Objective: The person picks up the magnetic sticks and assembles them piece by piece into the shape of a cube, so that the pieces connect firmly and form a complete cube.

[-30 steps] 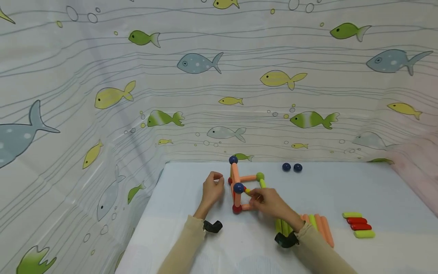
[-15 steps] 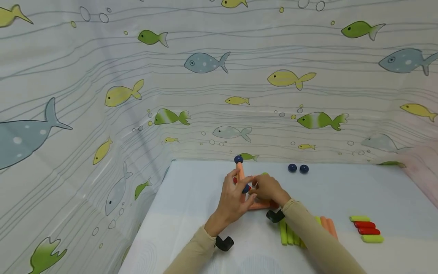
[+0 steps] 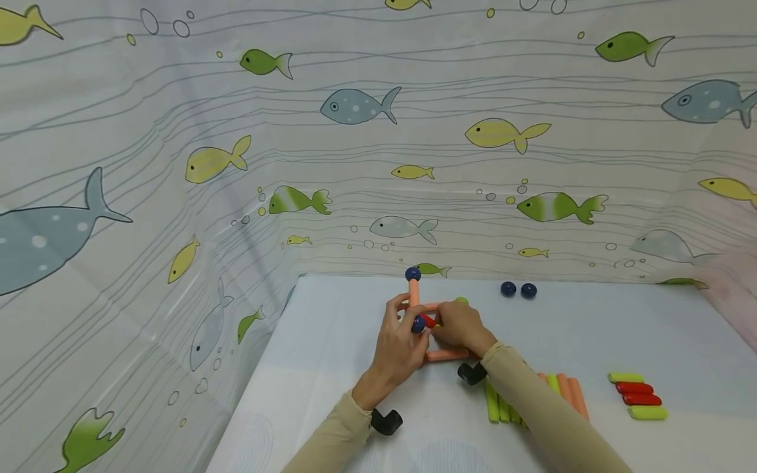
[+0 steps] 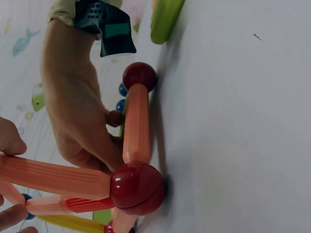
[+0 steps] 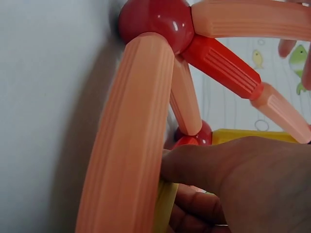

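Note:
A frame of magnetic building rods and balls stands on the table. My left hand [image 3: 399, 348] grips its near upper corner, fingers around the blue ball [image 3: 418, 324] atop an upright orange rod [image 4: 58, 179]. Another blue ball [image 3: 412, 274] tops the far corner. Inside the frame, my right hand [image 3: 461, 325] pinches a rod with a red end [image 3: 429, 321] close to the near blue ball; yellow [image 5: 165, 208] shows by its thumb in the right wrist view. A dark red ball [image 4: 138, 188] joins rods at the near bottom corner. My right hand partly hides the green ball [image 3: 461, 300].
Two loose blue balls [image 3: 518, 290] lie at the table's back. Green rods [image 3: 495, 402] and orange rods [image 3: 572, 394] lie in a row beside and partly under my right forearm. Short red rods [image 3: 639, 394] and green rods [image 3: 648, 412] lie farther right. A fish-patterned curtain [image 3: 355, 164] hangs behind.
My left hand has come in from beside the frame and taken hold of its near blue-ball corner. The right hand has moved slightly deeper into the frame with its rod.

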Motion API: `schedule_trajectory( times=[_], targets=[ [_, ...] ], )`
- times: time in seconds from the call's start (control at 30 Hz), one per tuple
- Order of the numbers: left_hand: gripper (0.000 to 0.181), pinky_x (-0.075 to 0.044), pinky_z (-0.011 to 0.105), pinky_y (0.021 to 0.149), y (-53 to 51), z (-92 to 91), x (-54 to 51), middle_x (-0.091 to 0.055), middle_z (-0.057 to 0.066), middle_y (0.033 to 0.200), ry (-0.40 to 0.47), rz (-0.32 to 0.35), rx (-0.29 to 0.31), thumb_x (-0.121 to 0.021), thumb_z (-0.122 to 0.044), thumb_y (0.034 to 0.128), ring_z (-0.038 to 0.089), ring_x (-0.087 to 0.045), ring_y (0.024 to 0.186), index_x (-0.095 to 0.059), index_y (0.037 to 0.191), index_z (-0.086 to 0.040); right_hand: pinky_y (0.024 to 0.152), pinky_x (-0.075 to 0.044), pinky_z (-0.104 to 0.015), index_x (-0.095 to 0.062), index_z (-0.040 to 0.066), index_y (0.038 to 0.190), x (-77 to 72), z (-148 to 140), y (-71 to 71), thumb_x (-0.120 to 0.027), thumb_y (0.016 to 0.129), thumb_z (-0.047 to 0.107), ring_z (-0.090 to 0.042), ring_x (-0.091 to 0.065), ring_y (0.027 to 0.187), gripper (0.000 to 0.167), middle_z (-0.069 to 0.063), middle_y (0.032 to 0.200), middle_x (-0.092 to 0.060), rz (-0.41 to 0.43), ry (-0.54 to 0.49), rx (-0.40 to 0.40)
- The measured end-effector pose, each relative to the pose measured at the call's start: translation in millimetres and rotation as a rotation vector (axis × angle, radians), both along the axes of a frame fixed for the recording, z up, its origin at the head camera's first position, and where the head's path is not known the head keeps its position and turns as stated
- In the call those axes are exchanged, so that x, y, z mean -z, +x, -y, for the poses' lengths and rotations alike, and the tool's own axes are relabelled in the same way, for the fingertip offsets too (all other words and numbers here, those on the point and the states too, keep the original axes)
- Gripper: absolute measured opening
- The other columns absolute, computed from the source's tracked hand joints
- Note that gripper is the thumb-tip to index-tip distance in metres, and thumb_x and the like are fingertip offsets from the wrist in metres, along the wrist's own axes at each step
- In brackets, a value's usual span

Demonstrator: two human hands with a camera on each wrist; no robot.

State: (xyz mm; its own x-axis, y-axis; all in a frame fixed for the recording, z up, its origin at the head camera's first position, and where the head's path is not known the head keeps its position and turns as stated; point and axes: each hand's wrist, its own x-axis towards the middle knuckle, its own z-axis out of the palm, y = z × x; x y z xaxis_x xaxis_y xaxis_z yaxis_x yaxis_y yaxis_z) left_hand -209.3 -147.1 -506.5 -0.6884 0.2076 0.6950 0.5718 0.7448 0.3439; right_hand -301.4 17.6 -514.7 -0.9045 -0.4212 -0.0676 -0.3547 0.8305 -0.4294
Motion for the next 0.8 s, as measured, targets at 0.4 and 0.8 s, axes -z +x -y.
schedule_trajectory(
  times=[0.4, 0.8],
  targets=[
    [0.04, -0.061, 0.031, 0.082, 4.6, 3.0, 1.9, -0.046, 0.022, 0.149, 0.057, 0.072, 0.008, -0.078, -0.008, 0.091, 0.029, -0.066, 0.111, -0.066, 0.128, -0.003, 0.052, -0.043, -0.027, -0.072, 0.008, 0.091, -0.9, -5.8, 1.9, -0.08, 0.09, 0.023, -0.016, -0.057, 0.06, 0.017, 0.0, 0.07, -0.062, 0.037, -0.083, -0.005],
    [0.042, -0.062, 0.03, 0.08, 5.2, 2.8, 2.7, -0.047, 0.025, 0.147, 0.065, 0.054, 0.016, -0.079, -0.006, 0.0894, 0.028, -0.067, 0.107, -0.066, 0.129, -0.002, 0.052, -0.043, -0.027, -0.075, 0.006, 0.095, -1.0, -7.3, 3.7, -0.082, 0.09, 0.026, -0.016, -0.056, 0.06, 0.022, 0.001, 0.069, -0.061, 0.018, -0.073, -0.012]
  ],
)
